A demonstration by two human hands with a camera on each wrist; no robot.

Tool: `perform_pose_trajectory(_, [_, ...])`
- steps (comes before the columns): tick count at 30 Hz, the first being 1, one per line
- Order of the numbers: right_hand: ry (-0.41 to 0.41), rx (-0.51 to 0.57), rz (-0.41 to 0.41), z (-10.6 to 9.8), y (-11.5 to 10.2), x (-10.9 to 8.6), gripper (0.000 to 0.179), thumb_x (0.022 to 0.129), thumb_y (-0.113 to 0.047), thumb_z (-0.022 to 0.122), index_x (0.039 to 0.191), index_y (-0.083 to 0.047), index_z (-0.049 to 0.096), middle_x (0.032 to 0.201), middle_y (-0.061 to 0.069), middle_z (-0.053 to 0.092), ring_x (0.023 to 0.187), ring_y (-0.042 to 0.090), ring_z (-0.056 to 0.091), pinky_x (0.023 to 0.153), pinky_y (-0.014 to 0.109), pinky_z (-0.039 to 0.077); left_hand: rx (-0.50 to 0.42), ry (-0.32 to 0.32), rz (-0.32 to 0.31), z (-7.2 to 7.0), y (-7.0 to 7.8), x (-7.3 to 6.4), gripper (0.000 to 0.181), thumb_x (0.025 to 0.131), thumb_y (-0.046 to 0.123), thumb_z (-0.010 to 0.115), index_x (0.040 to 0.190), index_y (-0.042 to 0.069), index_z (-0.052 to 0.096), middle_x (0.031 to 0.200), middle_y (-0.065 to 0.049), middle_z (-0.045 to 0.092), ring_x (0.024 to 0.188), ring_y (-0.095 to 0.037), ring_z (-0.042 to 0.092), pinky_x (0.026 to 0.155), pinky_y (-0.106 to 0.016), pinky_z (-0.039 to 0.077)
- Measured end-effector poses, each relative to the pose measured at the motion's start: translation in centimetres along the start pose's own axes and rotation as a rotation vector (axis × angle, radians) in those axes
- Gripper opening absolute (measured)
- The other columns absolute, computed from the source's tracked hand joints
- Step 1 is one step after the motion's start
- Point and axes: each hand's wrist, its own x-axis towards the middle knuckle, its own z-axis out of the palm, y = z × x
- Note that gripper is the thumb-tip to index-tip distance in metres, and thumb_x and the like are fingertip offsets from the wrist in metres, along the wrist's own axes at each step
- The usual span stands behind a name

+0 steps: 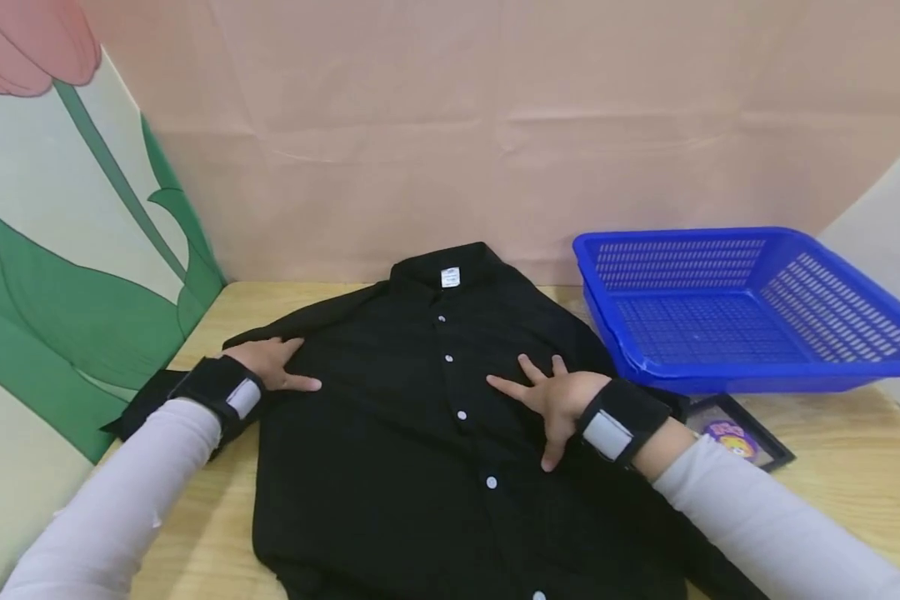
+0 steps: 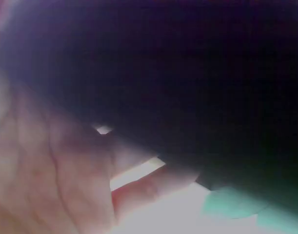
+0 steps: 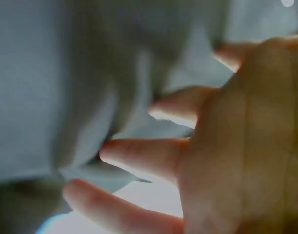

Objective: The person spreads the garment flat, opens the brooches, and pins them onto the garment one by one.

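Note:
A black button-up shirt point(image 1: 375, 433) lies front side up, its collar point(image 1: 450, 262) at the far end with a white label inside. White buttons run down its middle. My left hand point(image 1: 270, 363) touches the shirt's left side by the sleeve, thumb and a finger extended. In the left wrist view, dark cloth point(image 2: 178, 87) covers part of the hand's straight fingers point(image 2: 144, 190). With fingers spread, my right hand point(image 1: 558, 404) rests on the shirt's right front. Its fingers point(image 3: 144, 153) touch wrinkled cloth in the right wrist view.
At the back right stands a blue plastic basket point(image 1: 720, 371). A dark-framed item point(image 1: 750, 429) with a colourful sticker lies below it, partly behind the right wrist. A beige backdrop point(image 1: 435, 142) closes off the wooden table point(image 1: 855, 450), with a flower-patterned panel point(image 1: 67, 300) on the left.

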Motion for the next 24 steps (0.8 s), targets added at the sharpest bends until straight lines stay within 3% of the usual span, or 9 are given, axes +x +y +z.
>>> perform_pose_trajectory(3, [0.117,-0.029,-0.048,-1.8,-0.1,0.7,0.083,0.083,-0.037,0.080,0.153,-0.021,0.038,0.160,0.021,0.030,0.144,0.056,0.023,0.105,0.075,0.029,0.017,0.109,0.102,-1.3,2.2,0.6,0.062,0.095,0.047,0.062,0.129,-0.004,0.058,0.121,-0.024,0.066,0.110,-0.039,0.064,0.096,-0.054,0.049])
perform_pose_trajectory(6, [0.342,-0.057,-0.080,-3.6,-0.1,2.5,0.055,0.093,-0.036,0.068,0.141,-0.012,0.055,0.139,0.019,0.056,0.128,0.046,0.051,0.101,0.064,0.044,0.023,0.227,0.230,-2.8,5.0,2.3,0.036,0.096,0.032,0.064,0.113,0.001,0.067,0.097,-0.011,0.071,0.085,-0.025,0.066,0.082,-0.045,0.053])
perform_pose_trajectory(8, [0.471,-0.044,-0.082,-4.4,-0.2,4.2,0.047,0.096,-0.031,0.064,0.137,-0.009,0.058,0.131,0.018,0.061,0.120,0.040,0.058,0.098,0.058,0.048,0.027,0.261,0.301,-3.4,6.8,4.0,0.034,0.098,0.030,0.062,0.116,0.002,0.066,0.102,-0.011,0.070,0.090,-0.025,0.066,0.086,-0.043,0.053])
perform_pose_trajectory(10, [0.532,0.007,-0.090,-4.8,-0.2,6.0,0.044,0.099,-0.027,0.059,0.138,-0.007,0.056,0.135,0.018,0.060,0.123,0.039,0.057,0.101,0.056,0.047,0.034,0.237,0.325,-3.6,8.4,5.8,0.043,0.101,0.033,0.057,0.131,0.002,0.059,0.125,-0.016,0.066,0.113,-0.029,0.064,0.101,-0.044,0.049])
perform_pose_trajectory(13, [0.498,0.097,-0.119,-4.6,0.1,8.8,0.043,0.104,-0.021,0.048,0.144,-0.005,0.050,0.149,0.021,0.049,0.137,0.039,0.047,0.114,0.053,0.037,0.053,0.157,0.319,-3.3,10.0,8.0,0.053,0.105,0.034,0.047,0.147,0.002,0.045,0.152,-0.020,0.045,0.142,-0.034,0.043,0.118,-0.045,0.033])
perform_pose_trajectory(15, [0.458,0.141,-0.116,-4.2,0.6,10.3,0.043,0.105,-0.016,0.041,0.146,-0.005,0.047,0.155,0.022,0.039,0.143,0.040,0.038,0.119,0.053,0.029,0.070,0.105,0.307,-3.1,10.9,9.1,0.052,0.107,0.032,0.041,0.151,0.004,0.040,0.157,-0.019,0.037,0.146,-0.034,0.036,0.121,-0.043,0.027])
perform_pose_trajectory(18, [0.421,0.178,-0.041,-3.6,1.2,11.9,0.045,0.105,-0.013,0.038,0.149,-0.009,0.045,0.160,0.023,0.029,0.146,0.047,0.028,0.120,0.057,0.023,0.072,0.060,0.299,-3.1,11.8,11.0,0.048,0.109,0.028,0.035,0.151,0.008,0.040,0.159,-0.018,0.034,0.148,-0.034,0.033,0.122,-0.042,0.025])
perform_pose_trajectory(21, [0.393,0.171,0.040,-3.4,1.3,12.7,0.051,0.105,-0.023,0.043,0.155,-0.016,0.035,0.164,0.021,0.018,0.148,0.054,0.014,0.118,0.065,0.019,0.060,0.042,0.260,-3.3,11.6,12.9,0.052,0.107,0.036,0.037,0.153,0.011,0.037,0.160,-0.016,0.031,0.149,-0.033,0.031,0.123,-0.043,0.023])
perform_pose_trajectory(24, [0.314,0.170,0.070,-3.6,0.9,13.2,0.065,0.103,-0.042,0.046,0.159,-0.022,0.020,0.166,0.020,0.003,0.147,0.059,-0.003,0.114,0.073,0.014,0.028,0.004,0.193,-3.4,10.6,14.1,0.071,0.100,0.052,0.049,0.157,0.016,0.027,0.164,-0.013,0.023,0.152,-0.033,0.024,0.123,-0.047,0.021])
